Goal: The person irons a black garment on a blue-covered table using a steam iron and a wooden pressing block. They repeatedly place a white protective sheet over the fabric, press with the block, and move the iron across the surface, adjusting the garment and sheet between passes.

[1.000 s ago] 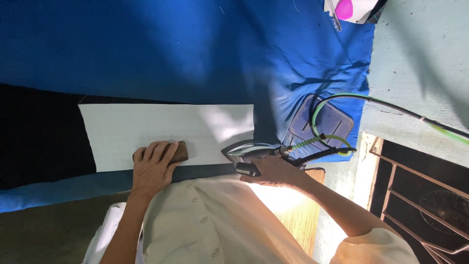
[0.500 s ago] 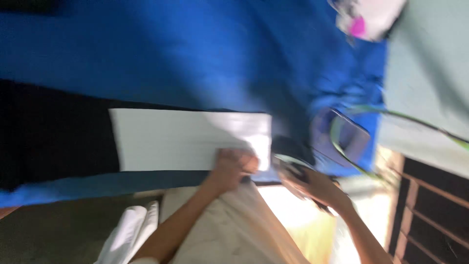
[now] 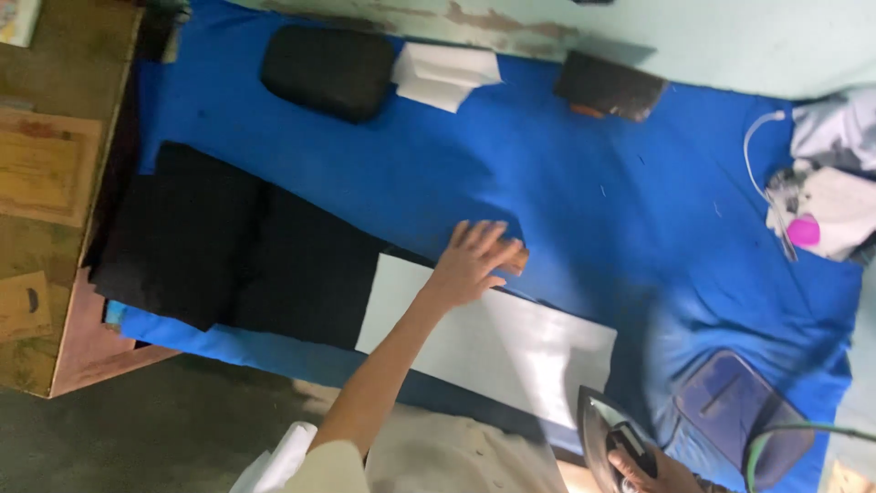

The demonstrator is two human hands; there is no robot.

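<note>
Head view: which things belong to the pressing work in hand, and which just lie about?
In use:
left hand on a small brown block
white strip
black cloth
iron, gripped by right hand

Lying about:
black pad
folded white piece
dark block
iron rest

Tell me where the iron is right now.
The iron sits at the bottom right of the head view, held by the right hand, just past the white strip's right end.

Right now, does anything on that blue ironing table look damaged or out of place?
Nothing on the blue cloth-covered table looks spilled or broken. The white rectangular sheet lies flat over the black fabric. Only the pale wall's peeling paint along the far edge looks worn.
</note>
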